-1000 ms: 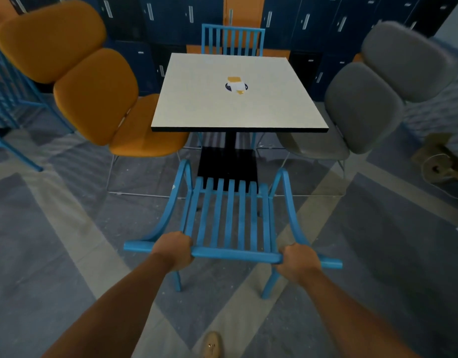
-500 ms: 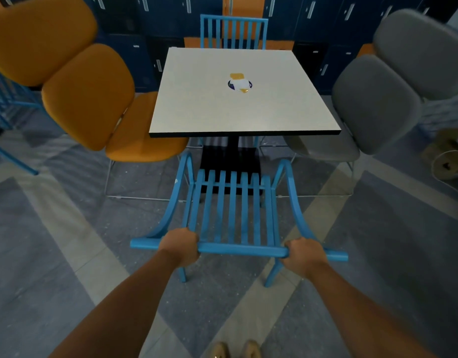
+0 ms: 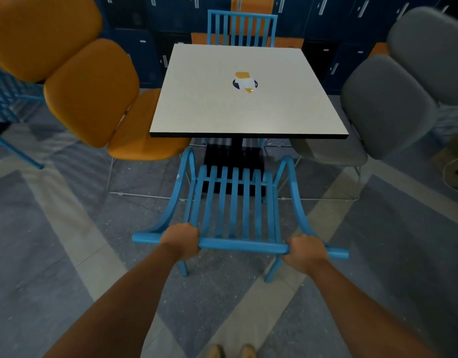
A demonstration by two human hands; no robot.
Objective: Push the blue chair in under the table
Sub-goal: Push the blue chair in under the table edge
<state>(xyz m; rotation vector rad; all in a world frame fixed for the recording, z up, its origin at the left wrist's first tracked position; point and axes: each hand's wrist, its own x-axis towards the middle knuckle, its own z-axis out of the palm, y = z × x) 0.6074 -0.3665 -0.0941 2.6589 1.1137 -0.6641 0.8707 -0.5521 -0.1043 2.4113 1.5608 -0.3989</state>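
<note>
In the head view, the blue slatted metal chair stands on the patterned grey floor, facing the square pale-topped pedestal worktop with its back toward the person. The left hand is wrapped around the top rail of the backrest near its left end, fingers curled over the far side of the bar. The right hand is clenched on the same rail near its right end. Both arms reach forward, nearly straight.

The front ends of the armrests sit close to the worktop's near black edge, and the seat front lies near the black pedestal base; from this angle it is hard to tell whether any of the seat is under the top. Most of the chair, the backrest and both rear legs included, is clearly out in the open floor. So the grip is made and the chair is lined up roughly square to the worktop, but most of the push looks to be left.

An orange padded chair sits at the left side of the worktop and a grey padded chair at the right; the armrests must pass between their seats. A second blue slatted chair stands at the far side. A small yellow, white and dark marker lies on the worktop.
</note>
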